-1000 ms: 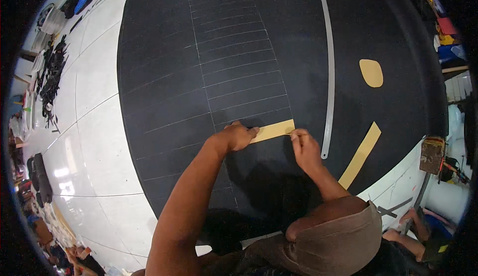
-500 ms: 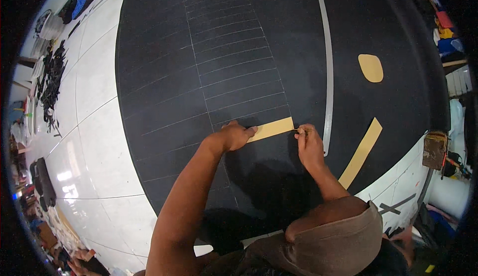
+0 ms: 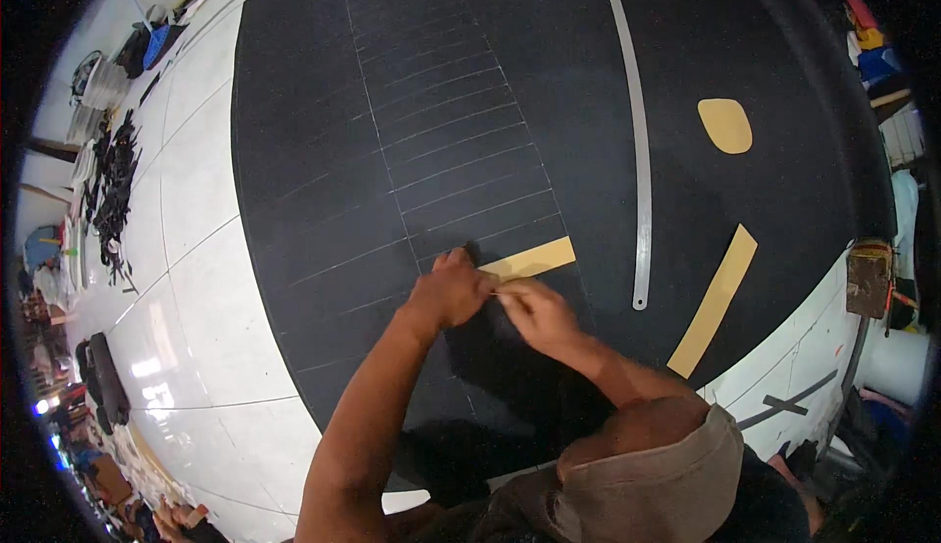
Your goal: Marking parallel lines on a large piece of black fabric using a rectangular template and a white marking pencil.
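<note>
A flat yellow strip point(image 3: 534, 259) lies across the pale lines drawn on a large black sheet point(image 3: 569, 53). My left hand point(image 3: 451, 290) bears down on the strip's left part, its fingers bent over it and hiding that end. Close beside it, my right hand point(image 3: 537, 316) is closed in a pinch at the strip's lower edge. A thin pen-like tool point(image 3: 496, 293) shows between the right fingertips, its tip close to my left hand; most of it is hidden. The strip's right end reaches the right-hand long line of the drawn ladder of lines.
A long metal ruler point(image 3: 639, 151), a second yellow strip point(image 3: 714, 303) and a rounded yellow piece point(image 3: 725, 126) lie on the sheet's right side. White floor tiles point(image 3: 196, 298) border it. Dark scraps point(image 3: 113, 190) lie at left, crossed dark strips point(image 3: 784, 406) at lower right.
My right hand has moved left from the strip's right end, along its lower edge, up to my left hand. The left hand stays on the strip, its fingers drawn closer together.
</note>
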Available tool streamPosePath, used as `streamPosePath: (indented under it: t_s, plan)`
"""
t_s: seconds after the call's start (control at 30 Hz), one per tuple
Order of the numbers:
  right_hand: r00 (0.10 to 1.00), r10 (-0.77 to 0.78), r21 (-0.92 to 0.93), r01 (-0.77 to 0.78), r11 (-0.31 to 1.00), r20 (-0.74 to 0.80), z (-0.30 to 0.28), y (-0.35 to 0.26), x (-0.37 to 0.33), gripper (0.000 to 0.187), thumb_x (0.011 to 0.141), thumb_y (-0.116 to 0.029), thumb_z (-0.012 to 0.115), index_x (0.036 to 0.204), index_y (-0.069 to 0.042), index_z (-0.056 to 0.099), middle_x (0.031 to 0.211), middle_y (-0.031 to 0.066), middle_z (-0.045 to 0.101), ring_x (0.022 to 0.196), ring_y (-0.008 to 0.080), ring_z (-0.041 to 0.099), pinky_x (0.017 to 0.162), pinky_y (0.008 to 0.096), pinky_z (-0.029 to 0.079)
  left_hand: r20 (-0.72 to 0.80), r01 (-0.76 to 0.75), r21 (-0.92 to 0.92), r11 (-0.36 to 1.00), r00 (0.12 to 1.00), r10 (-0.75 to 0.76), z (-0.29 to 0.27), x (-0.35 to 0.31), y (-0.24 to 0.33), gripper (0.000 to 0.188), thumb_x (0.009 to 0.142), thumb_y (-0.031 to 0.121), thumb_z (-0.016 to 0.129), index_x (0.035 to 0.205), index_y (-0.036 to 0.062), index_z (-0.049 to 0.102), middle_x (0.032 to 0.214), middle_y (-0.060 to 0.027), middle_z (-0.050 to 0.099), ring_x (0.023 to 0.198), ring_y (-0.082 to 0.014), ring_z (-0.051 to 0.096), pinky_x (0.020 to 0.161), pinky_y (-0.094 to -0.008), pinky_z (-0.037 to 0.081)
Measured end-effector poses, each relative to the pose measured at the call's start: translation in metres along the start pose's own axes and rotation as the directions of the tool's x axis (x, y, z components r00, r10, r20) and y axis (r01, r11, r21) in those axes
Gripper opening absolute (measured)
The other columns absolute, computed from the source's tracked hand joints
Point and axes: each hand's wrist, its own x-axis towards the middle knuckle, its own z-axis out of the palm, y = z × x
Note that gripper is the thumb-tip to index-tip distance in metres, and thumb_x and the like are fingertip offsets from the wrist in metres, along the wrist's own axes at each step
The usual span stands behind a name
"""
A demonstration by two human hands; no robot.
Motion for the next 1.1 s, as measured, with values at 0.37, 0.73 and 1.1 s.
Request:
streamPosePath:
  t_s: [0.37,0.73,1.1]
  plan:
    - [0.901,0.411,0.215,-0.377,0.901,-0.138,-0.078,0.039,-0.057,0.027,0.098,-0.007,0.042,0.114,0.002,0.062,0.080,0.0100,0.064,0.074,0.0186,0.064,0.075,0.0339,0.053,-0.492,0.102,-0.467,0.879,0.796,-0.353,0.116,-0.046,0.046,0.063,0.097,0.027,0.054,0.145,-0.0096,0.033,0.108,-0.0248,0.057,0.097,-0.0389,0.060,0.085,-0.0463,0.051]
    - [0.996,0.020,-0.550,-0.064,0.833,-0.085,-0.056,0.037,-0.064,0.029,0.089,-0.020,0.069,0.116,-0.010,0.069,0.092,0.0092,0.055,0.086,0.0280,0.057,0.075,0.0422,0.044,-0.593,0.024,-0.285,0.958,0.781,-0.196,0.122,-0.039,0.089,0.066,0.091,0.017,0.061,0.147,-0.0053,0.034,0.120,-0.0194,0.053,0.107,-0.0368,0.055,0.096,-0.0470,0.045]
    - [0.934,0.247,-0.350,-0.328,0.878,-0.257,-0.072,0.052,-0.039,0.022,0.091,-0.026,0.070,0.090,-0.005,0.063,0.080,0.0102,0.062,0.072,0.0281,0.062,0.065,0.0415,0.048,-0.634,0.076,0.046,0.996,0.772,-0.030,0.136,-0.049,0.070,0.069,0.091,0.034,0.062,0.147,0.0024,0.038,0.146,-0.0222,0.038,0.138,-0.0415,0.033,0.116,-0.0542,0.024]
